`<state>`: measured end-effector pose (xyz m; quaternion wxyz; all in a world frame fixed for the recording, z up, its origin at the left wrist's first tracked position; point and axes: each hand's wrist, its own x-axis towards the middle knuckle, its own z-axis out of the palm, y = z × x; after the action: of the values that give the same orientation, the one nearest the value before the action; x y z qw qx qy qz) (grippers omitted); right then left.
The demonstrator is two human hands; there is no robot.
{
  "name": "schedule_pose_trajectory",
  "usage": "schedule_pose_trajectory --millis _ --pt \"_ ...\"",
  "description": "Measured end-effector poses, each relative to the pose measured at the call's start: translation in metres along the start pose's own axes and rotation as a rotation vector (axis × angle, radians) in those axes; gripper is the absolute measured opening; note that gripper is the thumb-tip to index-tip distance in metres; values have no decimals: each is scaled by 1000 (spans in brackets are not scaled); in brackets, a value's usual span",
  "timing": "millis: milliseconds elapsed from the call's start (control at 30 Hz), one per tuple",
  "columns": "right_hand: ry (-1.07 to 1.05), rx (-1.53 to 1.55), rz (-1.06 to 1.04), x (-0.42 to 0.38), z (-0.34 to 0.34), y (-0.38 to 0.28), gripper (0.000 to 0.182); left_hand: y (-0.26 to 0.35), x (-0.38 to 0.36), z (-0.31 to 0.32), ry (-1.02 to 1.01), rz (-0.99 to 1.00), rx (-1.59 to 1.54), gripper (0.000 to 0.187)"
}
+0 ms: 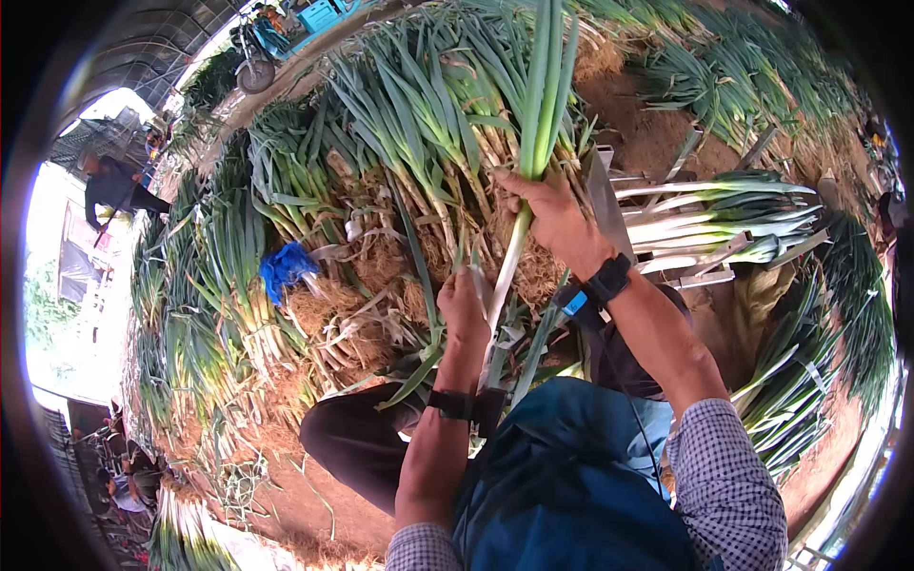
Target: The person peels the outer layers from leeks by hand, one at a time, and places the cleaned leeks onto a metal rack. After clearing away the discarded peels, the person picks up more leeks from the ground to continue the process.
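My right hand (554, 217) is closed around a long green onion (543, 100), gripping it where the white stalk meets the green leaves. The leaves point up and away, and the pale stalk (506, 271) slants down toward my lap. Beside that stalk, my left hand (465, 303) is closed in a pinch. Thin green leaf ends (466, 255) stick up out of its fingers; the rest of that leaf is hidden. Right of my right hand is a metal rack (700, 278) with several trimmed white-stalked green onions (719, 224) lying across it.
Bundles of unpeeled green onions with roots (419, 124) stand ahead and to the left. A blue crumpled bag (286, 270) lies among them. More onions (790, 381) lie at right. A flat metal upright (606, 205) stands near my right wrist. A person (119, 186) stands far left.
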<state>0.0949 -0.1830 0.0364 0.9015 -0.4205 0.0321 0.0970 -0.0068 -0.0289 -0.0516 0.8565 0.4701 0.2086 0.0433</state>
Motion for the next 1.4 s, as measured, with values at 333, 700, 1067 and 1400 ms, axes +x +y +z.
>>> schedule_pose_trajectory --millis 333,700,1067,1400 --pt "71 156 -99 32 -39 -52 13 36 -10 -94 -242 -281 243 21" --pt "72 216 -213 23 -12 -69 16 44 -50 -38 -335 339 1183 34" --pt "-295 -926 -691 -72 12 -71 29 76 -52 52 -635 -29 227 54" --pt "-520 -1157 -774 -108 19 -80 21 87 -67 60 -757 -36 83 50"
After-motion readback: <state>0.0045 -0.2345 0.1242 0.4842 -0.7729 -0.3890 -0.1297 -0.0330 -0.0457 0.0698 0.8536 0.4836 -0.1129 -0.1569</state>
